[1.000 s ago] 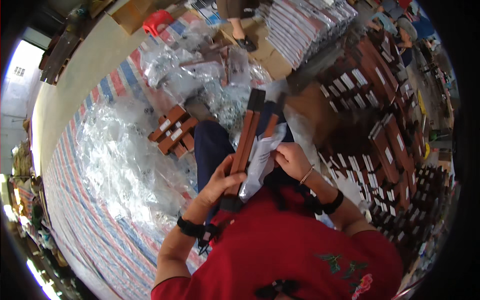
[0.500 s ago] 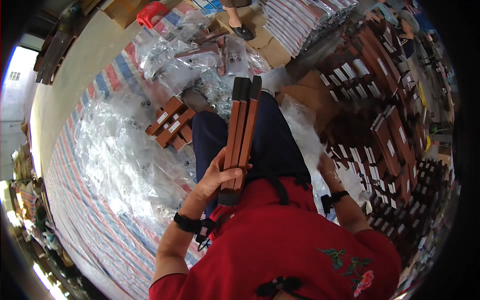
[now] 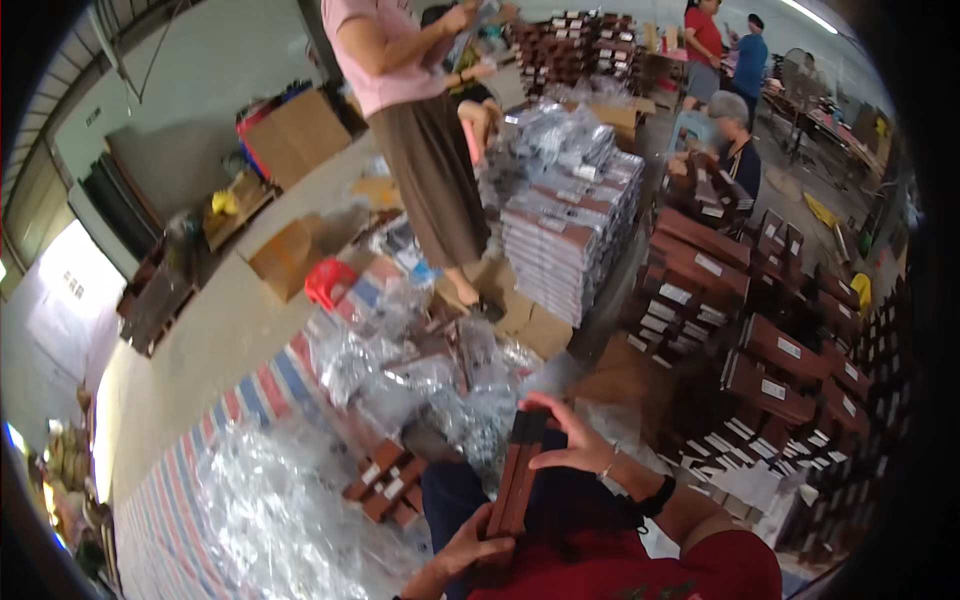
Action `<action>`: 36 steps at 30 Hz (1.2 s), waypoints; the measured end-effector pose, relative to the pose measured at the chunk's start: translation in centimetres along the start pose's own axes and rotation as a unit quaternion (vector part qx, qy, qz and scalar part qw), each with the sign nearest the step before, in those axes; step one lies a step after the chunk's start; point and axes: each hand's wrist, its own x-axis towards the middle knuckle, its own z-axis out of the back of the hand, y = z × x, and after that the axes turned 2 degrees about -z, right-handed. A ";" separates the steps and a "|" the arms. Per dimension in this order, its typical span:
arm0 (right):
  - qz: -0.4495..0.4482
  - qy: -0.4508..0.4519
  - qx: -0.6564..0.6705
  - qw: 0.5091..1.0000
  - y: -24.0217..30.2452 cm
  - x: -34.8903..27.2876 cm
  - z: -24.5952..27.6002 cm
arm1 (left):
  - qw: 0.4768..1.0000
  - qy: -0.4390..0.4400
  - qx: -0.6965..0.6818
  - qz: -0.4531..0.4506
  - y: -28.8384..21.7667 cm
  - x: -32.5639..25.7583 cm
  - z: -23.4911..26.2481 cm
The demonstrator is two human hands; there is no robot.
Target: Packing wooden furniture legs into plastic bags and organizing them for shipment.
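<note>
While left hand grips brown bars, right hand gapes alongside, contact unclear.

Bars, in left hand: I see smooth, wood-like faces, low sheen.
Bags, left of that hand: clear plastic, glossy, crumpled.
Cardboard, beyond right hand: matt, papery.

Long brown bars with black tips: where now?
Lower middle of the head view: the long brown bars are in the left hand, with the right hand at their black tips.
</note>
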 end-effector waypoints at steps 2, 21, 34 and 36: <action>-0.006 -0.037 -0.044 0.998 1.4 -0.3 -1.2 | 0.999 0.025 0.022 -0.018 0.7 -0.4 0.8; 0.037 -0.173 -0.150 0.973 1.2 -0.5 -2.4 | 0.999 0.023 0.030 -0.010 -1.6 0.0 -0.2; 0.072 -0.199 -0.251 0.945 1.4 3.1 -3.0 | 0.998 0.035 0.026 -0.037 -2.6 1.8 2.6; 0.056 -0.195 -0.237 0.950 1.3 3.7 -3.2 | 0.999 0.012 0.025 -0.044 -2.5 2.5 3.1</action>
